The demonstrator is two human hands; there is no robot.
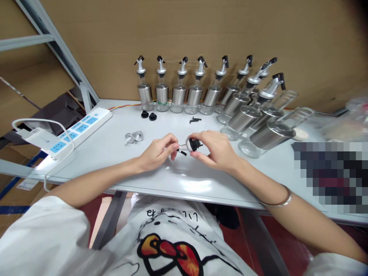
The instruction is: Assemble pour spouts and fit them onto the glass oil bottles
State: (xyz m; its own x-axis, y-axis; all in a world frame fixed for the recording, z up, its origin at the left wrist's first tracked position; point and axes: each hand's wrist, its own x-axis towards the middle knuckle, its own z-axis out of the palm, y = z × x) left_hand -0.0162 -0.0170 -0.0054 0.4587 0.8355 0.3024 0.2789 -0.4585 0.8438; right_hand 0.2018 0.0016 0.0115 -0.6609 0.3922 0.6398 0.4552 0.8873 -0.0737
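Both of my hands meet over the middle of the white table [115,168]. My right hand [214,150] is closed around a silver pourer cap [191,144] with a black stopper. My left hand [159,152] pinches the cap's thin spout end, where a small black piece [182,153] shows. Two silver metal parts [133,136] lie to the left of my hands. Two black round stoppers [148,115] and some small black pieces [195,120] rest farther back.
Several glass and steel oil bottles [178,92] with pourer tops stand in a row along the cardboard wall. More bottles [258,122] crowd the right side. A white power strip [77,130] with blue sockets lies at the left edge.
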